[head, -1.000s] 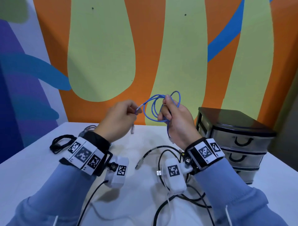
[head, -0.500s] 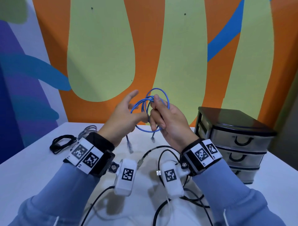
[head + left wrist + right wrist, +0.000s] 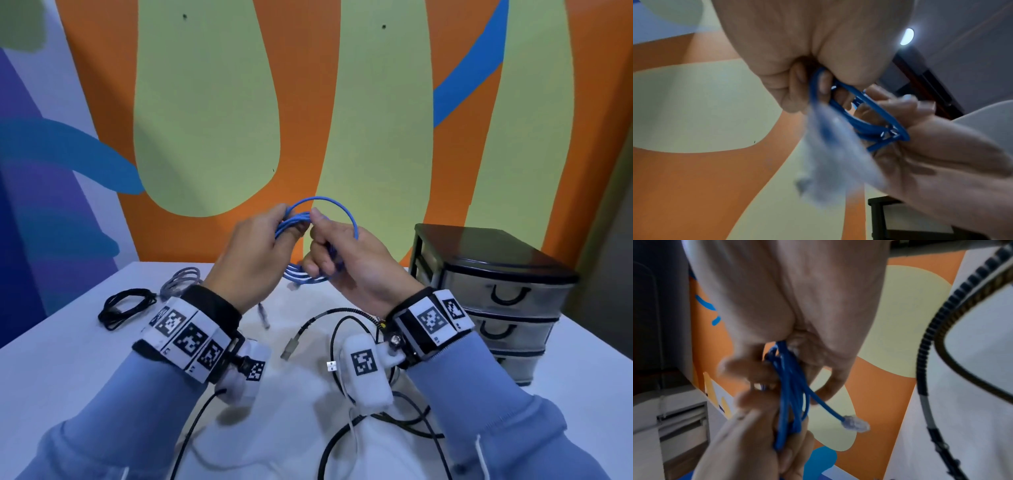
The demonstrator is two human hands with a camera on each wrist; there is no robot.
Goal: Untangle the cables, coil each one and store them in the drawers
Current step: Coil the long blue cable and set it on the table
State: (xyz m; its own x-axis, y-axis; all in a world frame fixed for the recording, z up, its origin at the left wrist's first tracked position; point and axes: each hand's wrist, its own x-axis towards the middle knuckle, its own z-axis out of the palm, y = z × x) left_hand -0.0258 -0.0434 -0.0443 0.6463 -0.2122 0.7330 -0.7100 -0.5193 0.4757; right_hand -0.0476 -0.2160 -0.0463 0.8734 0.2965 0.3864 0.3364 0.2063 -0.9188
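A thin blue network cable point(image 3: 346, 212) is wound into a small coil held up in the air above the table. My left hand point(image 3: 270, 240) grips the coil's upper left side point(image 3: 863, 120). My right hand point(image 3: 329, 253) curls round its right side point(image 3: 791, 386). One clear plug point(image 3: 856, 424) hangs free from the coil, and another dangles below my left hand point(image 3: 263, 313). The black three-drawer unit point(image 3: 493, 294) stands at the right with its drawers closed.
A black braided cable point(image 3: 342, 315) with a metal USB plug point(image 3: 289, 347) lies tangled on the white table point(image 3: 68, 359) under my wrists. A coiled black cable point(image 3: 125, 306) and a grey coiled cable point(image 3: 181, 282) lie at the far left.
My left hand went from open fingers beside the coil to gripping the coil's left side. The coil has been gathered tighter between both hands, and both hands have shifted slightly left.
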